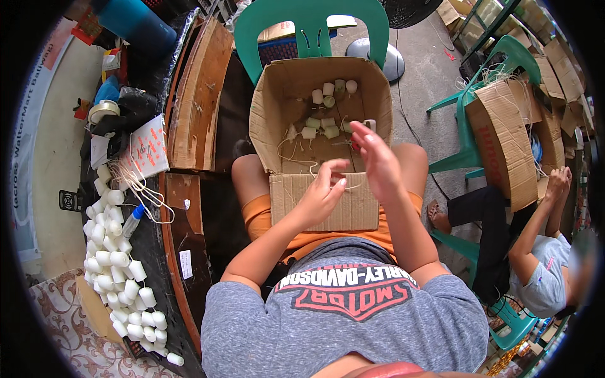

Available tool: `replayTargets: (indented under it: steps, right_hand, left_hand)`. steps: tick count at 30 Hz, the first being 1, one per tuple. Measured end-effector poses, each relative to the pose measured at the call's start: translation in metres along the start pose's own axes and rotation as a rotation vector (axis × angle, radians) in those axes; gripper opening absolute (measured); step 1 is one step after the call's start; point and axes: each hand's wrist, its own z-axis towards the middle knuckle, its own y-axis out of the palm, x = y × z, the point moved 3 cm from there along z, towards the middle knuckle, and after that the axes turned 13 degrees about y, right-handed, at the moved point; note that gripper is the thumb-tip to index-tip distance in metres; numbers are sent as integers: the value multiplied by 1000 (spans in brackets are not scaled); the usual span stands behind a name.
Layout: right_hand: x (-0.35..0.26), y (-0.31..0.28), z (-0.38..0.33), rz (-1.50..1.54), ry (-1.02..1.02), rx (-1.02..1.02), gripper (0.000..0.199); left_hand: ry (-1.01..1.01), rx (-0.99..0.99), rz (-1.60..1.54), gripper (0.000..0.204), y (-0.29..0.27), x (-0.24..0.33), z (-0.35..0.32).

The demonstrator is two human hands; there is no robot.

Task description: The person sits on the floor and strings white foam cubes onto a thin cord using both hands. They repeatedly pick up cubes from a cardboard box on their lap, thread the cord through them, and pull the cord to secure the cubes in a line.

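My left hand (pixel 322 193) is above the front flap of an open cardboard box (pixel 324 211) on my lap. Its fingers curl around a thin white string (pixel 310 164), and a short end shows past the thumb. The string trails back into the box. To its right, my right hand (pixel 380 162) is raised with its fingers stretched out and nothing visible in them. Several short white and pale green cylinders (pixel 329 131) lie inside the box, some with strings. Partly hidden behind my right hand is a pair of scissors with red handles (pixel 355 147).
A green plastic chair (pixel 309 28) stands behind the box. On the left, a dark table bears a long pile of white cylinders (pixel 116 252), a string bundle (pixel 142 189), a blue-capped marker (pixel 133 217) and a tape roll (pixel 104 111). Another person (pixel 542 264) sits at right beside a carton (pixel 501 142).
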Motion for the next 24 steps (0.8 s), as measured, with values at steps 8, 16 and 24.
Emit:
replayTargets:
  steps: [8, 16, 24]
  right_hand:
    - [10, -1, 14, 252, 155, -53, 23]
    - [5, -56, 32, -7, 135, 198, 21]
    - [40, -24, 33, -368, 84, 79, 25]
  left_hand:
    - [-376, -224, 368, 26, -33, 0, 12]
    - [-239, -210, 1080, 29, -142, -64, 27]
    - [-385, -215, 757, 48, -71, -211, 138]
